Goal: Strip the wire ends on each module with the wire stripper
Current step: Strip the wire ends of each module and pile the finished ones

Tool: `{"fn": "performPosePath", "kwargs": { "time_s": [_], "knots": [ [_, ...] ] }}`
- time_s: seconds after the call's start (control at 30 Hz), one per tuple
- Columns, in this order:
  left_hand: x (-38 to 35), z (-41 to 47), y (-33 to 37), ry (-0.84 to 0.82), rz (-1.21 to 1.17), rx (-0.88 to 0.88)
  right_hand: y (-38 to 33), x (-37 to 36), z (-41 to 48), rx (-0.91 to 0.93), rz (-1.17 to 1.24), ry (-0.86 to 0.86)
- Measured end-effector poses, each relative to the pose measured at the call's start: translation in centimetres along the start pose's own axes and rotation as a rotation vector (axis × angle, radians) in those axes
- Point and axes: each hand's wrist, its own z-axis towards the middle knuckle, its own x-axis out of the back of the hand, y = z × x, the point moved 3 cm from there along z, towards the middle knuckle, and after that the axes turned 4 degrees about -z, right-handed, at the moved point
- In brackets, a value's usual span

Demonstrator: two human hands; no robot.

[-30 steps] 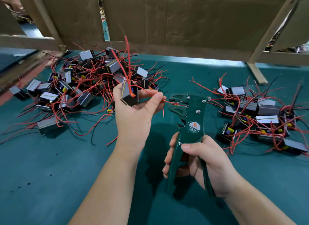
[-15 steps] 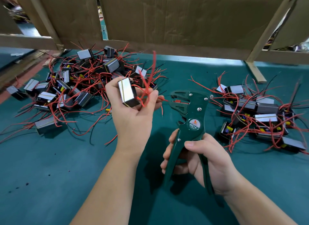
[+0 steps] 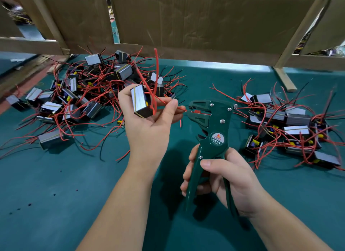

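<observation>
Wire stripper (image 3: 211, 127), green, stands upright above the teal table (image 3: 56, 194), its head level with the one module (image 3: 141, 101) being worked. The right hand (image 3: 224, 179) is closed around both handles, which look only partly squeezed. The left hand (image 3: 151, 125) cups the module, with thumb and forefinger pinching one red wire (image 3: 180, 108) just short of its end; that end points into the tool's open mouth and seems to be just entering it.

The module is a small boxy block, probably light and rigid, easy to hold by its flat sides as it is now. Its leads are thin and floppy (two loop upward above the fingers), so a wire needs to be pinched close to the tip or it will bend away from the blades. I judge the insulation soft and the strands inside easily nicked if the wire goes in crooked.

A large tangled heap of modules (image 3: 84, 101) lies to the left, well apart from a smaller group (image 3: 291, 127) on the right. I cannot tell from here which is already stripped.
</observation>
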Motion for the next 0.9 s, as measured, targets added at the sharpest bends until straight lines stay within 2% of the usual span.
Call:
{"fn": "performPosePath", "kwargs": {
  "time_s": [0.3, 0.53, 0.9],
  "knots": [
    [-0.08, -0.18, -0.24, -0.001, -0.009, 0.029, -0.05, -0.11, -0.12, -0.004, -0.034, 0.005],
    [0.53, 0.21, -0.57, 0.062, -0.026, 0.047, 0.08, 0.19, 0.03, -0.018, -0.032, -0.001],
    [0.43, 0.09, -0.42, 0.032, 0.000, 0.033, -0.11, -0.04, -0.06, -0.011, -0.021, -0.007]
  ]
}}
